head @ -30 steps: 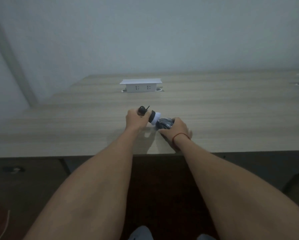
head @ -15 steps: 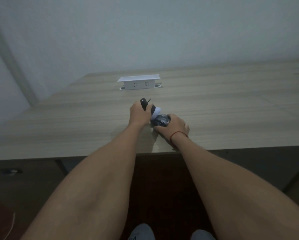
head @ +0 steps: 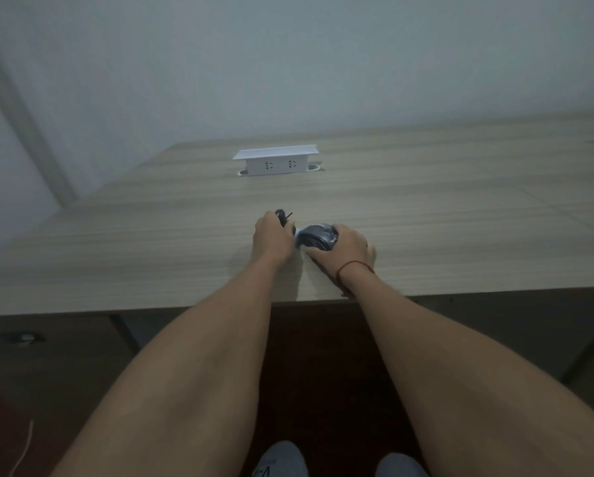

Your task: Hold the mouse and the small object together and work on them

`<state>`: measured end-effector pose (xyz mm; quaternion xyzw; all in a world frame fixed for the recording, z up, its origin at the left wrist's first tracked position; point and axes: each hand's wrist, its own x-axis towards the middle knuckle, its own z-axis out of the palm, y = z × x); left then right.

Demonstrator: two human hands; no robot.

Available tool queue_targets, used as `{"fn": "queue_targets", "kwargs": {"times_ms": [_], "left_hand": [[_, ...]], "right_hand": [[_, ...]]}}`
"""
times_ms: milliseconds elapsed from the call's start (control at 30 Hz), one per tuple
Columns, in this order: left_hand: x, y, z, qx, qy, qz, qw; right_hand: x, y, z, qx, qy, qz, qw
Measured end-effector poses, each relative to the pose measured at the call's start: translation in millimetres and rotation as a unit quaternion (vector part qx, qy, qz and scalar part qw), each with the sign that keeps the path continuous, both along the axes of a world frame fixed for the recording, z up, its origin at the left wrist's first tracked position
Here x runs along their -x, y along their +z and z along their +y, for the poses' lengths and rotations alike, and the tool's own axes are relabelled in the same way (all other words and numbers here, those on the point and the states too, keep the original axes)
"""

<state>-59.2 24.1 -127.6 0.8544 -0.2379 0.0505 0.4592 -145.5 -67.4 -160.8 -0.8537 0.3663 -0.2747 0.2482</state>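
1. Bottle [head: 314, 237] lies on its side near the front edge of the table [head: 426, 215], held between both my hands.
2. My right hand [head: 348, 251] wraps its curled fingers round the dark grey body, with the thumb underneath at the near side.
3. My left hand [head: 271, 237] grips the black cap end [head: 283, 216]; a small black loop or tab sticks up from it. A white band shows between the two hands.
4. I judge it a small, rigid bottle, light enough for one hand. Its wall looks hard and smooth, so it could slip or roll if set down on its side.
5. The body is the best place to hold: broad, round, and it fills the palm. The cap is narrower, and I would pinch it round the rim, not by the thin tab, which looks flimsy.
6. I cannot tell whether it holds liquid; if so, it will feel heavier at the body end and may leak once the cap loosens.
7. A white socket box [head: 275, 161] stands further back on the table, well apart from the hands.
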Motion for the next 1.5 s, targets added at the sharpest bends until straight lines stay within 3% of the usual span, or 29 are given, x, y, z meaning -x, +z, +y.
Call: {"fn": "queue_targets", "kwargs": {"times_ms": [100,233,367,533,667,767,1000,1133,1300,1500], "left_hand": [[2,4,0,0.076,0.013,0.010,0.997],[8,1,-3,0.144,-0.013,0.120,0.982],[4,5,0,0.036,0.004,0.017,0.999],[5,12,-5,0.058,-0.062,-0.025,0.996],[2,7,-2,-0.026,-0.038,-0.081,0.996],[4,13,-3,0.025,-0.073,-0.100,0.992],[7,-7,2,0.078,0.008,0.000,0.997],[7,3,-5,0.197,-0.014,0.119,0.973],[10,4,-6,0.040,-0.014,-0.031,0.999],[20,11,-11,0.071,-0.098,-0.066,0.990]], "right_hand": [[3,3,1,-0.013,0.023,0.012,1.000],[5,4,2,-0.027,0.022,-0.002,0.999],[4,4,3,-0.030,0.020,-0.002,0.999],[0,3,3,-0.016,-0.004,-0.009,1.000],[0,4,2,-0.011,-0.012,-0.011,1.000],[-2,3,3,-0.004,-0.022,-0.013,1.000],[2,4,2,-0.013,-0.016,-0.017,1.000],[2,5,4,-0.013,-0.019,-0.016,1.000],[2,4,4,-0.013,-0.023,-0.023,0.999],[-2,1,3,-0.013,-0.014,-0.024,1.000]]}}
